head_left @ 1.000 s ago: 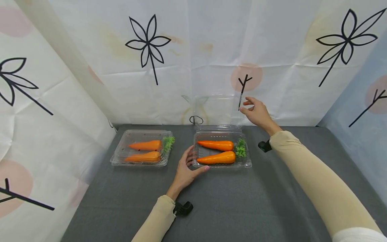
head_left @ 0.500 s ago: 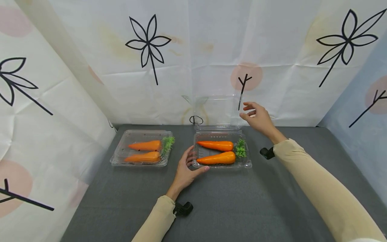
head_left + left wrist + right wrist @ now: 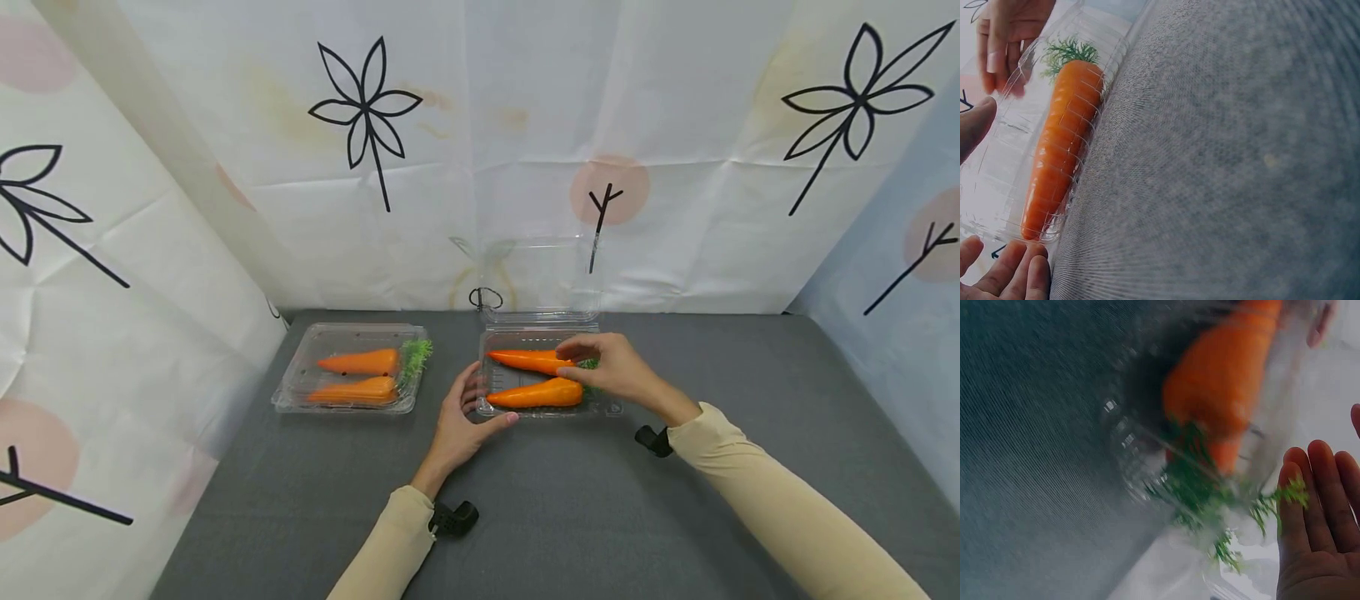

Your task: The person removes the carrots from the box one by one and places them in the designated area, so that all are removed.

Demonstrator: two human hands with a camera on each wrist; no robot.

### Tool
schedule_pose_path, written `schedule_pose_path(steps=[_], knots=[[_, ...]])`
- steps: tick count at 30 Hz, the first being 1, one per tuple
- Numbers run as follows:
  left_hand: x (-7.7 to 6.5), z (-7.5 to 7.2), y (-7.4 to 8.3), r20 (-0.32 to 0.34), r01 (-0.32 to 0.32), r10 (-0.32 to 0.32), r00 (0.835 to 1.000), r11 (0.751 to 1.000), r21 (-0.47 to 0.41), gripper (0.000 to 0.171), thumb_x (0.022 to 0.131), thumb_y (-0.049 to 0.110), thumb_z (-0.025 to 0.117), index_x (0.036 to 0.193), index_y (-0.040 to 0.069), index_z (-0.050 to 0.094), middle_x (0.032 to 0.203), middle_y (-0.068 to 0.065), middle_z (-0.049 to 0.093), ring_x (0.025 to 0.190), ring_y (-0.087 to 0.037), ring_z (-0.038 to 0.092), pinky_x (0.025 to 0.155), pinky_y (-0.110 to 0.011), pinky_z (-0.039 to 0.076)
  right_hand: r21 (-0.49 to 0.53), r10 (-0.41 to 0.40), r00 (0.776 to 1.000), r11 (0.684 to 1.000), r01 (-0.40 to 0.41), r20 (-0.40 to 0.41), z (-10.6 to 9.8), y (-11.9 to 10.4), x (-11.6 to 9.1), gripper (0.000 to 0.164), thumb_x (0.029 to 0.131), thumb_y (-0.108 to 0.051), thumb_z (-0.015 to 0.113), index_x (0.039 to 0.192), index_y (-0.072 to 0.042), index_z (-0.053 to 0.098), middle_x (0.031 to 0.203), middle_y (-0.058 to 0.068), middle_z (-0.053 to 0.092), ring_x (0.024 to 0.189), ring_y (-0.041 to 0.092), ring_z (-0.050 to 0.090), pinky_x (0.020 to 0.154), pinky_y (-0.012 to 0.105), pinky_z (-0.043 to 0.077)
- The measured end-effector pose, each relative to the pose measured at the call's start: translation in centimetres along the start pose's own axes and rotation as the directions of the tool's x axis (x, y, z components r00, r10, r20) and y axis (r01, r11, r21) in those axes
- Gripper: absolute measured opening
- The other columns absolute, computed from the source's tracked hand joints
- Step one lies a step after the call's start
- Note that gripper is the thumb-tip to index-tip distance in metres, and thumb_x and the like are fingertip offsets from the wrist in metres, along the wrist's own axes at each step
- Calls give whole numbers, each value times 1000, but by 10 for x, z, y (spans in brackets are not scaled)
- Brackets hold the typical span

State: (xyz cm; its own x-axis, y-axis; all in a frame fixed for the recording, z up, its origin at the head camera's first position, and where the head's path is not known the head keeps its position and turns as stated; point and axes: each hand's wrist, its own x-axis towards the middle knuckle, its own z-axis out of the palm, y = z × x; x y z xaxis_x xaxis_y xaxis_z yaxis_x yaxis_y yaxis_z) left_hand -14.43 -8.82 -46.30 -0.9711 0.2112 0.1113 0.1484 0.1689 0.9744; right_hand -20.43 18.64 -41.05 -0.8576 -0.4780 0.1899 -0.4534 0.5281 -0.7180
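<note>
Fabric (image 3: 202, 242) printed with black leaf outlines and pink discs hangs at far left and runs across the back of a dark gray table (image 3: 562, 500). At left on the tabletop, a closed container (image 3: 348, 334) of clear plastic holds two orange carrots (image 3: 358, 389), one behind the other, with leafy greens (image 3: 415, 358) at their right ends.

Just to its right, a left hand (image 3: 459, 423), extending from a tan sleeve (image 3: 384, 546) with a black device (image 3: 453, 518) at the wrist, rests at the near left corner of a second container (image 3: 555, 414). Its fingers are loosely bent at the left wall, its thumb spread wide of them along the near edge.

That second container stands right of the table's middle, its transparent lid (image 3: 540, 275) raised upright behind it. Inside, a far carrot (image 3: 516, 359) and a near carrot (image 3: 536, 393) lie side by side, tips to the left, green tops (image 3: 1200, 487) at the right end.

Over that right end is a right hand (image 3: 611, 367), its fingers straight and close together above the far carrot, its thumb apart; whether they touch the carrot cannot be told. A matching sleeve (image 3: 780, 496), also with a black wrist device (image 3: 654, 442), reaches in from the lower right.
</note>
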Motion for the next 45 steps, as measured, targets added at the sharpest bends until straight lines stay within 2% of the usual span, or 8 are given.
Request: schedule_pose_path(steps=[6, 11, 17, 20, 24, 29, 38, 45], knots=[[0, 0, -1, 1, -6, 6, 1000, 1000, -2, 88, 87, 7, 80, 158, -1, 28, 147, -33, 41, 130, -49, 46, 110, -60, 38, -86, -28, 997, 996, 35, 76, 17, 6, -4, 37, 89, -12, 80, 122, 3, 70, 118, 16, 71, 105, 34, 69, 88, 53, 57], [1, -1, -2, 4, -10, 10, 1000, 1000, -10, 88, 87, 6, 80, 158, -1, 27, 147, -33, 41, 130, -50, 46, 110, -60, 38, -150, -15, 994, 988, 32, 112, 24, 12, -4, 40, 88, -17, 82, 122, 1, 71, 119, 13, 72, 106, 32, 67, 90, 51, 56], [1, 0, -2, 1, -7, 7, 1000, 1000, -13, 88, 87, 5, 80, 158, -1, 28, 146, -34, 41, 130, -50, 46, 110, -60, 38, -180, 0, 986, 983, 30, 169, 29, 17, -3, 43, 87, -20, 83, 122, 1, 71, 119, 12, 71, 103, 27, 67, 90, 46, 56], [0, 1, -2, -7, -14, 14, 1000, 1000, -20, 88, 86, 4, 80, 158, -1, 28, 145, -34, 42, 129, -50, 47, 109, -61, 38, -193, 9, 980, 981, 30, 198, 31, 17, -3, 45, 86, -21, 84, 122, 1, 71, 118, 12, 71, 96, 22, 66, 85, 41, 56], [0, 2, -3, -17, -24, 23, 1000, 999, -28, 88, 85, 3, 81, 157, 0, 30, 143, -34, 43, 127, -50, 47, 108, -60, 38, -208, 25, 977, 978, 20, 212, 32, 17, -2, 47, 85, -22, 85, 123, 1, 71, 118, 12, 71, 90, 18, 64, 79, 36, 56], [1, 2, -4, -16, -26, 26, 1000, 999, -33, 89, 85, 4, 81, 157, 0, 30, 143, -33, 44, 127, -50, 48, 107, -61, 39, -223, 40, 974, 975, 11, 222, 33, 18, -1, 45, 85, -21, 85, 123, -1, 72, 117, 11, 72, 90, 17, 64, 79, 35, 55], [0, 1, -1, -16, -20, 19, 1000, 999, -33, 89, 84, 5, 82, 157, -1, 30, 143, -33, 45, 128, -48, 47, 108, -60, 39, -184, 14, 982, 983, 21, 187, 33, 15, -4, 40, 85, -20, 84, 121, -4, 74, 116, 9, 73, 88, 15, 63, 77, 33, 54], [0, 2, 0, -11, -17, 17, 1000, 999, -29, 88, 86, 4, 80, 157, -1, 29, 142, -32, 44, 127, -50, 47, 108, -60, 39, -39, -13, 998, 999, 15, 61, 31, 16, -8, 44, 84, -23, 85, 123, -5, 74, 117, 12, 72, 91, 20, 64, 76, 34, 55]])
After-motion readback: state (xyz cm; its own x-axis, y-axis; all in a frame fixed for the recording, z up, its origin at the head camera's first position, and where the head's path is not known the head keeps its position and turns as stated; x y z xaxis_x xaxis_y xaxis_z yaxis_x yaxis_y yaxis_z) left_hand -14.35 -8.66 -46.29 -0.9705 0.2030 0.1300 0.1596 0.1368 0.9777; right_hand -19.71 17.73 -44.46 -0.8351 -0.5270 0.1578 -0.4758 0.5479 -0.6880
